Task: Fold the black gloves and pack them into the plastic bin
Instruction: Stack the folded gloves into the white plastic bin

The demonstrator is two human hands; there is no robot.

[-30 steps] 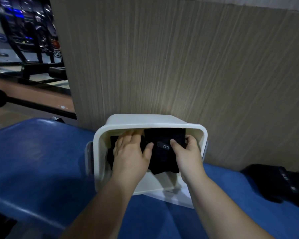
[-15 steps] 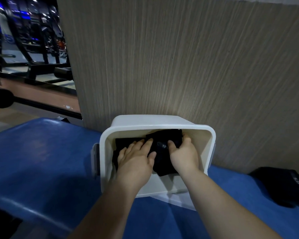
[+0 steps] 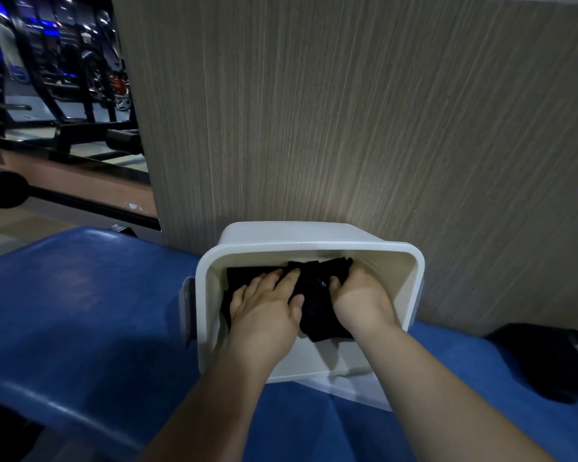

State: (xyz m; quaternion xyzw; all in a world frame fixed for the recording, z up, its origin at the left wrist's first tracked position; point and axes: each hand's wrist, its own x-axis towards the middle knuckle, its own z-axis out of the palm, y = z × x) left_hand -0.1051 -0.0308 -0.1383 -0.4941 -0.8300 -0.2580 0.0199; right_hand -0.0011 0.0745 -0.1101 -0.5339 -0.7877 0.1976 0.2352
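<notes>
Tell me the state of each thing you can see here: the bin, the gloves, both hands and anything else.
bin, open-topped, on the bench against the wall.
black gloves, inside the bin, under both hands.
left hand, flat, fingers straight, pressing on the gloves.
right hand, fingers curled, gripping the gloves.
black bundle, lying on the bench, outside the bin.

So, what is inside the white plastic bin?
Black gloves lie in the bin, the left hand pressing flat on them, the right hand gripping their edge. What lies under the gloves and hands is covered.
</notes>
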